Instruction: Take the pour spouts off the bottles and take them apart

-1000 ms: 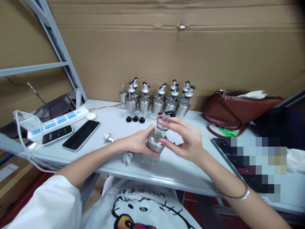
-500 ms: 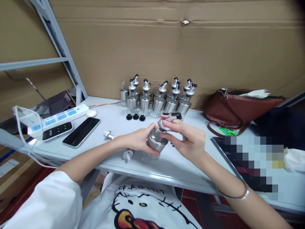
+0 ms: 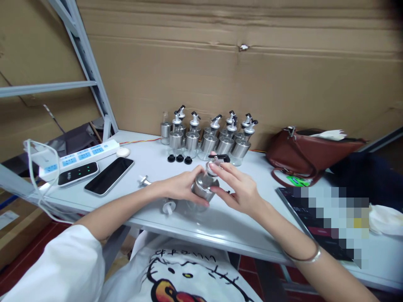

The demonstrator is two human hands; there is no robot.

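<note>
My left hand [image 3: 182, 186] is wrapped round the body of a glass oil bottle [image 3: 203, 191] with a steel band, low over the table's front part. At its neck sits a silver pour spout with a black lever [image 3: 221, 158]. The fingers and thumb of my right hand [image 3: 241, 188] close on that spout from the right. To the left of the bottle, two loose pour spouts [image 3: 144, 180] lie on the table, the nearer one with its white disc [image 3: 169, 207] facing me. Several black rubber stoppers [image 3: 179, 158] stand in a short row behind my hands.
Several oil bottles with spouts [image 3: 208, 143] stand against the cardboard; one bottle [image 3: 165, 130] at the left has no spout. A power strip [image 3: 78, 158], a phone [image 3: 109, 176] and a small device [image 3: 78, 173] lie left. A brown bag [image 3: 302, 151] and a tablet [image 3: 299, 209] are right.
The camera view has shifted slightly. Both hands still hold the bottle and its spout; the right hand and the spout have moved a little to the left.
</note>
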